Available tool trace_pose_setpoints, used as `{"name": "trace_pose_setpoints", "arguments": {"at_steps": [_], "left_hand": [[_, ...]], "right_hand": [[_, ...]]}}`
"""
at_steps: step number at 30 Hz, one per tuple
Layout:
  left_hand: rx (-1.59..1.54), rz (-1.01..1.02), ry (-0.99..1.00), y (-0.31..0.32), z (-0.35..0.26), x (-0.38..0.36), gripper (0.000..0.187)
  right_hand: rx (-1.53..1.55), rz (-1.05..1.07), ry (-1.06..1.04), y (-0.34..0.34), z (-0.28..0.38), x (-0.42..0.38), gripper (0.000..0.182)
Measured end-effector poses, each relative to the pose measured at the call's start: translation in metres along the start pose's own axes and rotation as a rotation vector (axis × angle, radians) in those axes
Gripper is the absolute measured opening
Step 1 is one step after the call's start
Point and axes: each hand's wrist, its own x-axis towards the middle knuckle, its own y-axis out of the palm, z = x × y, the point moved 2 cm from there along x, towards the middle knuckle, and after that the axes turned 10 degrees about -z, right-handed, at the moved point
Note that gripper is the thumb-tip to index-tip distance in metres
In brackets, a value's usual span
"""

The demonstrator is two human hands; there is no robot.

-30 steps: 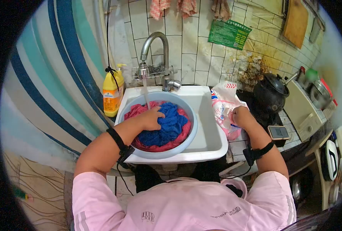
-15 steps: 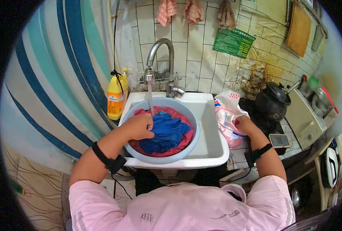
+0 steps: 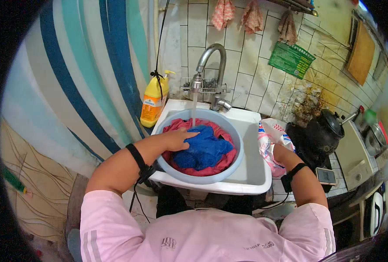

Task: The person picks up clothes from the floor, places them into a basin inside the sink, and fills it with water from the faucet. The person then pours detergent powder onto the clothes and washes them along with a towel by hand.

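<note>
The blue cloth (image 3: 205, 150) is touched by the left hand (image 3: 176, 139), fingers loosely open, atop red cloth (image 3: 222, 167) in the basin (image 3: 239, 150); the right hand (image 3: 282, 153) is partly hidden by the plastic bag (image 3: 273, 126), its grip cannot be told

At the centre of the frame, a deep blue textured cloth (image 3: 205, 150) lies over raspberry-pink fabric (image 3: 221, 169) in a pale blue round basin (image 3: 237, 163). Left of frame, a smooth curtain-like sheet (image 3: 87, 65) carries wavy navy, teal and off-white stripes. The plump pump bottle (image 3: 153, 98) near it is yellow (its label leans orange). Upper right, a printed rectangular sheet (image 3: 291, 60) is green; bottom, the short-sleeved shirt (image 3: 198, 236) is pale pink with grey sleeve stripes.
</note>
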Motion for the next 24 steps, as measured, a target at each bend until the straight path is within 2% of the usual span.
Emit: {"name": "trace_pose_setpoints", "arguments": {"at_steps": [3, 4, 5, 6, 7, 8, 9, 10, 11, 13, 14, 16, 17, 19, 20, 22, 23, 24], "left_hand": [[0.054, 0.098, -0.112, -0.002, -0.014, -0.002, 0.071], [0.046, 0.097, -0.116, -0.008, -0.022, -0.006, 0.071], [0.122, 0.013, -0.160, -0.016, -0.029, -0.012, 0.074], [0.200, -0.071, -0.206, -0.021, -0.031, -0.015, 0.079], [0.196, -0.072, -0.212, -0.019, -0.028, -0.016, 0.079], [0.116, -0.112, -0.374, -0.016, -0.020, -0.017, 0.082], [0.034, -0.152, -0.534, -0.015, -0.011, -0.018, 0.087], [-0.067, -0.016, -0.449, -0.015, -0.006, -0.017, 0.093], [-0.071, -0.017, -0.452, -0.007, 0.006, -0.014, 0.093], [-0.367, 0.029, -0.215, 0.015, 0.025, 0.000, 0.084], [-0.369, 0.025, -0.216, 0.013, 0.025, 0.001, 0.084], [-0.368, 0.041, -0.100, 0.008, 0.020, 0.005, 0.076], [-0.368, 0.040, -0.100, 0.004, 0.013, 0.003, 0.076], [-0.346, 0.104, -0.077, -0.001, -0.002, 0.000, 0.070], [-0.346, 0.102, -0.077, 0.004, -0.002, 0.002, 0.070], [-0.249, 0.004, 0.005, 0.016, -0.001, 0.008, 0.067], [-0.246, 0.004, 0.006, 0.017, -0.003, 0.010, 0.067], [-0.190, -0.019, 0.046, 0.017, -0.007, 0.012, 0.067]], "right_hand": [[0.055, -0.119, 0.040, 0.012, -0.011, 0.013, 0.021], [0.078, -0.169, 0.058, 0.016, -0.016, 0.015, 0.021], [0.112, -0.218, 0.082, 0.019, -0.024, 0.016, 0.022], [0.222, -0.269, 0.133, 0.024, -0.033, 0.017, 0.022], [0.399, -0.329, 0.198, 0.028, -0.047, 0.016, 0.023], [0.767, -0.418, 0.292, 0.037, -0.068, 0.017, 0.023], [0.869, -0.469, 0.308, 0.039, -0.080, 0.016, 0.023], [-0.091, -0.427, 0.008, 0.005, -0.050, -0.008, 0.019], [-0.229, -0.384, -0.029, -0.021, -0.018, -0.024, 0.035], [-0.058, -0.475, -0.094, -0.035, -0.020, -0.031, 0.025], [-0.059, -0.475, -0.097, -0.044, -0.023, -0.034, 0.025], [0.332, -0.508, 0.235, -0.065, -0.035, -0.043, 0.013], [0.354, -0.499, 0.246, -0.081, -0.027, -0.049, 0.012], [0.419, -0.603, 0.205, -0.113, 0.006, -0.058, 0.009], [0.418, -0.603, 0.204, -0.127, 0.027, -0.059, 0.009], [0.331, -0.582, 0.076, -0.144, 0.075, -0.050, 0.008], [0.421, -0.544, 0.027, -0.140, 0.098, -0.040, 0.011], [0.344, -0.502, -0.083, -0.136, 0.128, -0.031, 0.015]]}}
